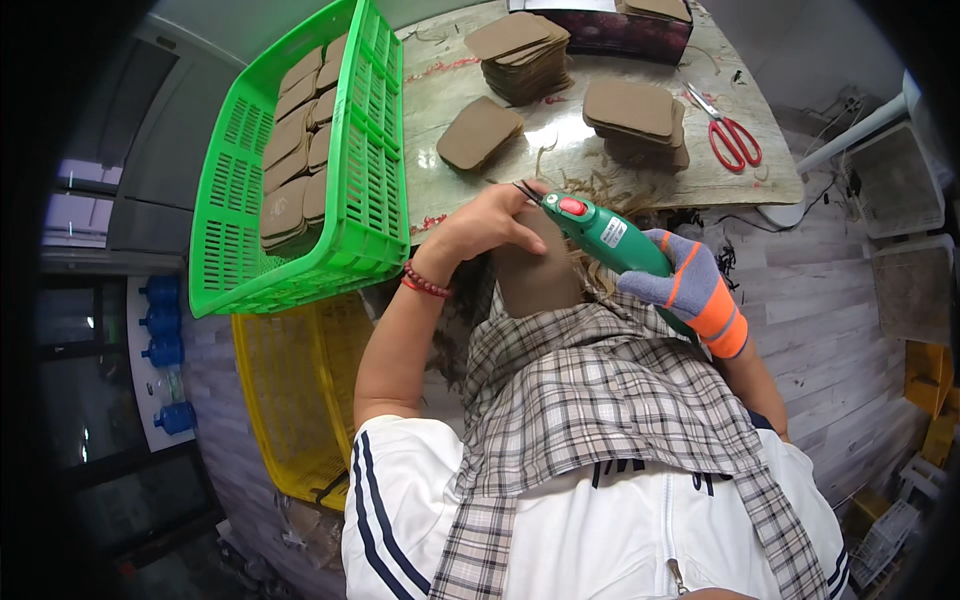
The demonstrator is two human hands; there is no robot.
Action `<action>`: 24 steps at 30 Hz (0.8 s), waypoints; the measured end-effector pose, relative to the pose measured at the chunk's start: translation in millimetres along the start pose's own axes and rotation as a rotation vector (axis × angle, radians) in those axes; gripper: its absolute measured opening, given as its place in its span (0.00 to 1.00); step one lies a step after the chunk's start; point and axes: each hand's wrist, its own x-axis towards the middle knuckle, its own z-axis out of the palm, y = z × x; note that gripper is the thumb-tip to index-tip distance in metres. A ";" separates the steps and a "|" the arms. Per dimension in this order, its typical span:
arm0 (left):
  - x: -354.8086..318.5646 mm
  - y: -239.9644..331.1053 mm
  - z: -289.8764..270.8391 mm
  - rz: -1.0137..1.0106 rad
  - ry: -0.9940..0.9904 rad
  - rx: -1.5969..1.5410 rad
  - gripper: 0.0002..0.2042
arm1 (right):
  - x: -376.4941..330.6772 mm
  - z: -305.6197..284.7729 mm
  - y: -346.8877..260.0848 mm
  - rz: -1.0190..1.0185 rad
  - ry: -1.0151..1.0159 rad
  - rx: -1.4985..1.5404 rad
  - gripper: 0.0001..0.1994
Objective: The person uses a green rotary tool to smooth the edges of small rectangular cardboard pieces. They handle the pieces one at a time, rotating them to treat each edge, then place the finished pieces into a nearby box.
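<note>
"Pad (541,280) first: which way does it lie from the bare left hand (497,222)?"

"Toward five o'clock, just at twelve of the plaid apron (590,400). Its visible part runs roughly twelve to six; the hand covers some of the top."

"And that grip?"

"Clamped on the pad, by the look of it: thumb on its brown face, the underside hidden."

"The other one?"

"Gloved right hand (690,285), wrapped around the green cutter (605,232). Its body points from four o'clock to ten, with the blades (530,192) near the pad's twelve."

"Which hand is nearer those tips?"

"The left. Its fingers are right beside them; touching or not, I can't tell. I'd judge everything turns on that spacing."
</note>
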 end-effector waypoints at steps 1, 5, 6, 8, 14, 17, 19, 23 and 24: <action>3.4 -8.8 -9.4 0.004 0.128 0.034 0.17 | -0.9 -1.8 0.9 0.001 0.008 0.013 0.26; 8.5 -19.8 -60.0 0.065 0.529 -0.361 0.15 | -8.3 -4.3 -1.2 -0.032 0.037 0.010 0.27; 18.3 -18.2 -64.5 0.133 0.584 -0.385 0.12 | -9.1 -5.3 -2.5 -0.055 0.042 -0.019 0.27; 50.2 -10.4 -59.0 0.191 0.589 -0.446 0.11 | -9.4 -4.4 -0.1 -0.089 0.046 -0.040 0.28; 149.7 12.3 -15.1 0.239 0.506 -0.431 0.18 | -12.4 -6.1 -1.6 -0.088 0.069 -0.046 0.28; 156.5 3.4 -17.1 0.249 0.708 0.287 0.26 | -12.8 -8.5 -3.1 -0.091 0.086 -0.044 0.28; 133.7 -3.4 -37.0 0.389 0.881 0.882 0.29 | -11.5 -10.4 0.1 -0.101 0.107 -0.033 0.28; 78.2 -64.7 -91.9 -0.048 1.150 1.270 0.29 | -6.5 -9.0 7.9 -0.064 0.094 0.027 0.28; 69.6 -67.7 -99.3 -0.165 1.083 1.211 0.30 | -5.1 -8.3 8.5 -0.034 0.082 0.044 0.28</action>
